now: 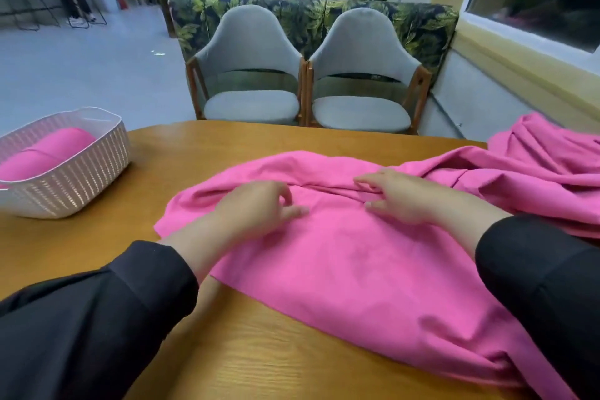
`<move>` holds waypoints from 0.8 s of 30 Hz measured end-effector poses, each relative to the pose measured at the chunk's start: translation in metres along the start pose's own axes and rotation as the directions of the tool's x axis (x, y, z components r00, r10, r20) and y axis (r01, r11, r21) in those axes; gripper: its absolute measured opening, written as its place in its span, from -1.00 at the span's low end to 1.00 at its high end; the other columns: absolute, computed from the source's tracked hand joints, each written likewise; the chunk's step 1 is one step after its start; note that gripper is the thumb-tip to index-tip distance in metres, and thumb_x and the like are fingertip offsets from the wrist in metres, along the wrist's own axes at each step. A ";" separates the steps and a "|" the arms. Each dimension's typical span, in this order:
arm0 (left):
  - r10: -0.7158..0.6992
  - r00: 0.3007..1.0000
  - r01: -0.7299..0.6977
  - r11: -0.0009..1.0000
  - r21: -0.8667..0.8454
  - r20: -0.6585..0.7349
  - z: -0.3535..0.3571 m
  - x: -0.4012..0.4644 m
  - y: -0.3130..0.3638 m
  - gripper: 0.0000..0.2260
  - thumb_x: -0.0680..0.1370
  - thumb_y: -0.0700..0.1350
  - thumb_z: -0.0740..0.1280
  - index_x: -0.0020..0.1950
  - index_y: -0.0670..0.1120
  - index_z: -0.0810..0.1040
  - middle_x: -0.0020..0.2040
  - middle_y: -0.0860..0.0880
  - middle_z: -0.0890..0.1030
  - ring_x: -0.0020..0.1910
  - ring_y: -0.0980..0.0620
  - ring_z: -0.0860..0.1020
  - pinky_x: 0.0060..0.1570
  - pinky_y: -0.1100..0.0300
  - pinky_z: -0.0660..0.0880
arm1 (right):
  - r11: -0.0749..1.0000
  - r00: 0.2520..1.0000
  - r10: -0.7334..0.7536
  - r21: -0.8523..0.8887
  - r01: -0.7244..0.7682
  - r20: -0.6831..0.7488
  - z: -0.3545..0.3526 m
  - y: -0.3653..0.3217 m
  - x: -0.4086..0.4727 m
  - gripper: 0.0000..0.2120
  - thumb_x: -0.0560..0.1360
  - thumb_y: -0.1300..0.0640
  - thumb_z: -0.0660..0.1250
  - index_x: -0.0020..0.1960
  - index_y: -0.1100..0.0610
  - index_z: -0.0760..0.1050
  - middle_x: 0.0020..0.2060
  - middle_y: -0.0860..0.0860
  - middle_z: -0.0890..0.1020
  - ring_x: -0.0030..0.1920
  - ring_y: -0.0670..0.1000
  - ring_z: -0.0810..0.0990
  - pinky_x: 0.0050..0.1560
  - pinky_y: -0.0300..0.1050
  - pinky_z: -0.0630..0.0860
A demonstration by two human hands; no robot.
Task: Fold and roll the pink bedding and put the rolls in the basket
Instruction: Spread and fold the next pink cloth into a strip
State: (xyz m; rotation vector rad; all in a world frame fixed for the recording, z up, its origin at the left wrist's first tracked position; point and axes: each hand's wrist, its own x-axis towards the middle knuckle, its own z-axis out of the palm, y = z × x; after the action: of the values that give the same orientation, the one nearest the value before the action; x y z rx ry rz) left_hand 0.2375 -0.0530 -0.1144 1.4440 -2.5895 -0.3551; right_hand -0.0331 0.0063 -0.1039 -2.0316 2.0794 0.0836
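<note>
Bare table between pink bedding and basket, one pink roll inside.

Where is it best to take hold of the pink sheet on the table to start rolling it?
Probably the raised fold along the sheet's far side, pinched from above by both hands: left hand and right hand already rest there, and that ridge is thick enough to hold.
</note>
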 end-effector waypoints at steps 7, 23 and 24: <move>0.051 0.998 -0.049 0.998 0.033 -0.034 0.031 0.022 -0.025 -0.79 0.60 0.14 0.28 0.16 0.08 0.49 0.19 -0.04 0.50 0.21 -0.14 0.48 0.14 -0.09 0.44 | 0.996 0.994 -0.084 -0.026 0.082 -0.068 0.006 -0.019 0.015 -0.43 0.56 -0.08 0.35 0.52 -0.08 0.27 0.34 0.05 0.42 0.33 0.11 0.44 0.36 0.05 0.40; 0.093 0.959 -0.103 0.994 -0.026 -0.266 0.031 0.094 -0.057 -0.73 0.65 0.01 0.17 0.28 -0.01 0.53 0.21 -0.12 0.63 0.12 -0.19 0.60 0.08 -0.08 0.52 | 0.976 0.970 -0.185 -0.083 0.200 0.160 0.021 -0.037 0.059 -0.38 0.70 -0.16 -0.03 0.64 -0.01 -0.20 0.62 -0.03 -0.23 0.61 0.06 -0.18 0.59 0.15 -0.08; 0.081 0.942 -0.103 0.993 -0.051 -0.325 0.032 0.087 -0.049 -0.72 0.63 0.02 0.20 0.28 -0.02 0.53 0.18 -0.11 0.64 0.11 -0.18 0.60 0.07 -0.08 0.52 | 0.980 0.975 -0.166 -0.083 0.179 0.147 0.021 -0.035 0.064 -0.40 0.70 -0.14 -0.06 0.64 0.00 -0.21 0.62 -0.03 -0.23 0.61 0.05 -0.19 0.59 0.15 -0.08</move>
State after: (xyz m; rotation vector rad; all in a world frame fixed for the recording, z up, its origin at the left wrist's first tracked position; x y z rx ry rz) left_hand 0.2242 -0.1476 -0.1568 1.2346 -2.3472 -0.1734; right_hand 0.0034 -0.0537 -0.1337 -2.1851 1.8412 0.2914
